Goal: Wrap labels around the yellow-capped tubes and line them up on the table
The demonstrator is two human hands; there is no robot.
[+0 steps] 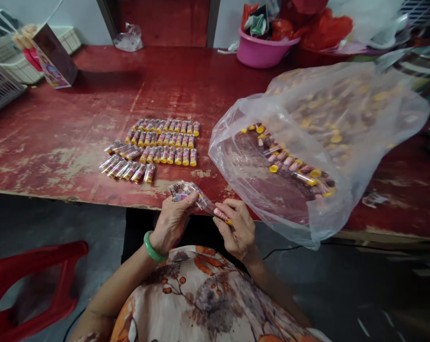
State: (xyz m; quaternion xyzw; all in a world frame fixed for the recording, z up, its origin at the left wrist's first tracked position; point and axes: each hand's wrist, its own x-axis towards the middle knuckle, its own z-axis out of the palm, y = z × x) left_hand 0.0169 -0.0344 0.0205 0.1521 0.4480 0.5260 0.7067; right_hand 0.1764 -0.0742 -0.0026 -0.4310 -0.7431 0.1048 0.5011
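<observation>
My left hand (175, 218), with a green bangle on its wrist, is closed on a bunch of clear printed wrappers (186, 191) above the table's front edge. Between thumb and fingers, my right hand (236, 228) pinches a small pink tube with a yellow end (222, 214). The tube's far end meets the open side of a wrapper; how deep it sits inside I cannot tell. Several rows of wrapped tubes with yellow ends (168, 138) lie on the table ahead of my left hand. To the right, a large clear plastic bag (250, 175) lies open, holding many unwrapped tubes (293, 164).
The worn red table (93, 104) runs across the view. A pink basin (261, 52) with bags in it stands at the back. At the back left are a printed carton (56, 59) and white baskets (63, 40). A red plastic stool (58, 256) stands at lower left.
</observation>
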